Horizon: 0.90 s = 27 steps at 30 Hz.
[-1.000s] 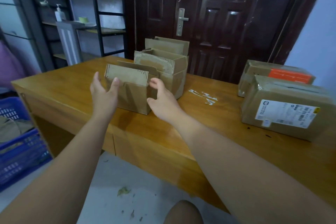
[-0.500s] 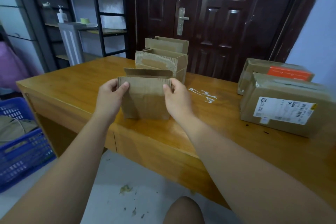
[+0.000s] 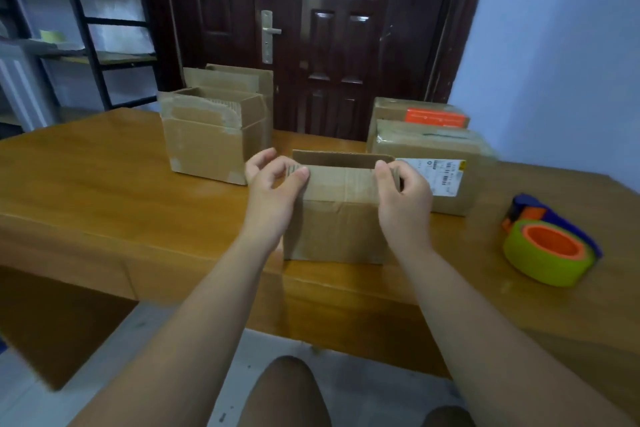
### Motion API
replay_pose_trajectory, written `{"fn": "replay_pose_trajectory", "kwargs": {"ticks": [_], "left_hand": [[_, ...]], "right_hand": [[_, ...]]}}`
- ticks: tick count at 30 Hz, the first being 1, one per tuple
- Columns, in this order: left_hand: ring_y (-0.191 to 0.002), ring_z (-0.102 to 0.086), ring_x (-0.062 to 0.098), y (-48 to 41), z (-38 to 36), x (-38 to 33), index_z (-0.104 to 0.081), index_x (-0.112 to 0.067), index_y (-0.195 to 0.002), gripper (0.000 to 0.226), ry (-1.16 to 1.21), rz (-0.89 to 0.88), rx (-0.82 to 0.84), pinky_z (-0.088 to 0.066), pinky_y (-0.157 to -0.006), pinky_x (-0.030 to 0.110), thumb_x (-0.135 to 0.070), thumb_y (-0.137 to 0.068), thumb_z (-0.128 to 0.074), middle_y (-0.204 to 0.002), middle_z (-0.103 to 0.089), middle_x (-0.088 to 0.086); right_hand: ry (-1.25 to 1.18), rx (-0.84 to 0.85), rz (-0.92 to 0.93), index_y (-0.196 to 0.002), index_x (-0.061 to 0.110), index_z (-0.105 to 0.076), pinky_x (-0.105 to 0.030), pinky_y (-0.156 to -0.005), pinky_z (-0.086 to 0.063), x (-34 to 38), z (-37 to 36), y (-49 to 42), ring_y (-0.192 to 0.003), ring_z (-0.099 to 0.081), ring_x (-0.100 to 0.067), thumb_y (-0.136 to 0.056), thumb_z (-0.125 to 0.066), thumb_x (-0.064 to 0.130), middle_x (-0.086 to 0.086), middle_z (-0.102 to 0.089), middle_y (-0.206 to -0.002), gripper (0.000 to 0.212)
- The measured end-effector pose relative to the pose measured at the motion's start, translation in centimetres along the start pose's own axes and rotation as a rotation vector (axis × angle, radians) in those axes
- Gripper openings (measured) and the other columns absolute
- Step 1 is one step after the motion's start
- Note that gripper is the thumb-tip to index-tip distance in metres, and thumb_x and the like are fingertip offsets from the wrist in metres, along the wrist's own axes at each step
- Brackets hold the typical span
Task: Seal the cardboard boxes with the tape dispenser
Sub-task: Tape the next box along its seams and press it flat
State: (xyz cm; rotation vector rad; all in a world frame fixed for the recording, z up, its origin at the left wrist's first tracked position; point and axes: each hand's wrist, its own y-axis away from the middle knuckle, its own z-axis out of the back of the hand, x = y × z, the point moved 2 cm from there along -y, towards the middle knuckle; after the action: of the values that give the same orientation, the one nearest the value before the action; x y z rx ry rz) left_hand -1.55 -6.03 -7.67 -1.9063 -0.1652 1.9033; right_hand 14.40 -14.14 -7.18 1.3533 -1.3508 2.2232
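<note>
Small box [image 3: 337,218] sat at the near edge of the tabletop [image 3: 104,184], my left hand [image 3: 273,194] and right hand [image 3: 403,198] each pinching an end of its front flap. Flap-folding step, I'd say. Next up I'd need the tape dispenser [image 3: 550,246] lying off to my right.

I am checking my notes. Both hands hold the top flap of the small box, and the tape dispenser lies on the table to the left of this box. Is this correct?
No. In the head view the tape dispenser lies on the table to the right of the small box, not the left. The left hand and right hand hold its top flap.
</note>
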Motion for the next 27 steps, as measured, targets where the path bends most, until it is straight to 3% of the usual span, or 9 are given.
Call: {"fn": "replay_pose_trajectory", "kwargs": {"ticks": [3, 7, 11, 14, 16, 18, 20, 24, 27], "left_hand": [[-0.130, -0.031, 0.008, 0.9, -4.6, -0.7, -0.058, -0.029, -0.078, 0.013, 0.037, 0.009, 0.142, -0.026, -0.102, 0.030, -0.024, -0.091, -0.057, -0.140, -0.035, -0.013], [-0.118, -0.047, 0.002, 1.7, -9.4, -1.1, -0.040, -0.034, -0.115, 0.036, 0.123, -0.036, 0.261, -0.043, -0.096, 0.021, -0.012, -0.092, -0.056, -0.125, -0.049, -0.010], [-0.095, -0.053, -0.006, 1.3, -12.1, -1.1, -0.030, -0.038, -0.139, 0.062, -0.022, -0.132, 0.262, -0.034, -0.073, -0.004, -0.007, -0.092, -0.055, -0.107, -0.056, -0.009], [-0.105, -0.055, 0.013, 0.8, -12.9, -1.6, -0.065, -0.022, -0.114, 0.029, -0.397, -0.255, 0.178, -0.038, -0.091, 0.014, -0.010, -0.094, -0.049, -0.104, -0.060, -0.009], [-0.109, -0.056, 0.017, 0.8, -13.3, -2.3, -0.070, -0.020, -0.104, 0.026, -0.727, -0.373, 0.120, -0.030, -0.104, 0.033, -0.016, -0.095, -0.045, -0.105, -0.066, -0.004], [-0.103, -0.059, 0.017, 1.1, -14.4, -3.2, -0.068, -0.022, -0.104, 0.029, -0.962, -0.476, 0.154, -0.023, -0.107, 0.036, -0.026, -0.098, -0.040, -0.104, -0.068, -0.003], [-0.099, -0.060, 0.019, 2.4, -16.1, -3.5, -0.066, -0.021, -0.104, 0.035, -1.049, -0.518, 0.229, -0.032, -0.100, 0.035, -0.034, -0.099, -0.034, -0.105, -0.068, -0.002], [-0.115, -0.056, 0.021, 4.3, -17.5, -3.0, -0.063, -0.020, -0.118, 0.043, -1.066, -0.563, 0.216, -0.037, -0.094, 0.035, -0.038, -0.101, -0.028, -0.123, -0.063, -0.001], [-0.114, -0.057, 0.018, 3.9, -17.3, -2.7, -0.064, -0.021, -0.118, 0.042, -1.053, -0.569, 0.197, -0.037, -0.094, 0.033, -0.040, -0.101, -0.030, -0.122, -0.064, -0.003]], "right_hand": [[0.106, -0.066, -0.007, -0.090, 0.024, -0.058, -0.005, -0.068, -0.036, -1.1, 4.0, -0.8, -0.082, -0.047, -0.002, -0.092, -0.056, 0.021, 0.007, -0.049, -0.089, 0.004], [0.192, -0.071, -0.073, -0.128, 0.040, -0.047, 0.000, -0.077, -0.036, -2.8, 8.7, -1.9, -0.101, -0.041, 0.000, -0.090, -0.059, 0.016, 0.011, -0.038, -0.115, 0.047], [0.291, -0.055, -0.135, -0.117, 0.036, -0.060, -0.022, -0.101, -0.027, -4.8, 10.8, -2.4, -0.118, -0.031, -0.006, -0.091, -0.057, 0.022, 0.014, -0.032, -0.120, 0.029], [0.284, -0.061, -0.084, -0.092, 0.029, -0.065, -0.013, -0.094, -0.027, -5.4, 10.7, -2.5, -0.112, -0.043, -0.008, -0.092, -0.054, 0.018, 0.014, -0.048, -0.108, 0.016], [0.244, -0.114, -0.086, -0.087, 0.030, -0.064, 0.001, -0.081, -0.024, -5.6, 10.3, -2.3, -0.104, -0.047, -0.004, -0.092, -0.052, 0.018, 0.019, -0.053, -0.100, 0.018], [0.231, -0.169, -0.106, -0.088, 0.030, -0.066, -0.001, -0.078, -0.025, -5.9, 10.0, -2.2, -0.102, -0.046, -0.001, -0.093, -0.050, 0.019, 0.019, -0.055, -0.101, 0.019], [0.255, -0.189, -0.098, -0.092, 0.023, -0.070, -0.007, -0.080, -0.028, -6.0, 9.8, -2.1, -0.102, -0.046, -0.002, -0.093, -0.050, 0.019, 0.016, -0.056, -0.104, 0.021], [0.261, -0.105, -0.073, -0.110, 0.017, -0.068, 0.004, -0.072, -0.030, -5.6, 11.2, -2.2, -0.093, -0.051, 0.004, -0.098, -0.047, 0.034, 0.016, -0.058, -0.104, 0.030], [0.387, -0.222, -0.092, -0.126, 0.021, -0.056, -0.012, -0.077, -0.040, -5.8, 14.9, -3.0, -0.100, -0.055, -0.008, -0.098, -0.044, 0.036, 0.008, -0.061, -0.111, 0.034]]}}
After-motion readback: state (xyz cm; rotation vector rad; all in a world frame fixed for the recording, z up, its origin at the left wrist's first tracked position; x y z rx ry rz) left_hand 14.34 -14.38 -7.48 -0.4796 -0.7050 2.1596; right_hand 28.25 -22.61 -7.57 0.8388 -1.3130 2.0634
